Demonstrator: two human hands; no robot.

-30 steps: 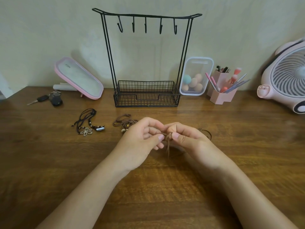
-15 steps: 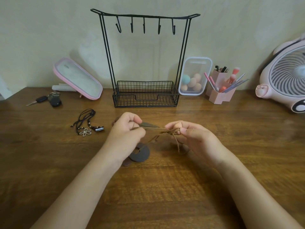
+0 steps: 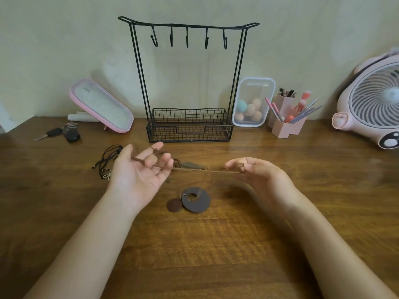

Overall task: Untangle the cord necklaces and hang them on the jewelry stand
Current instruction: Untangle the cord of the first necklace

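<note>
A person works over a wooden table (image 3: 216, 244), a brown cord necklace (image 3: 207, 171) stretched taut between both hands just above the surface. The left hand (image 3: 138, 175) lies palm up, its grip wide open, with the cord draped across the relaxed fingers. The right hand (image 3: 257, 173) has its grip closed on the cord's other end, pinched between thumb and fingertips. Round dark disc pendants (image 3: 195, 200) lie on the table below the cord. A black cord necklace (image 3: 108, 158) lies bunched behind the left hand, and a feather pendant (image 3: 193, 165) shows just past its fingers. The black wire jewelry stand (image 3: 187, 24) stands against the wall, between a pink mirror (image 3: 101, 105) and a clear box (image 3: 252, 102).
</note>
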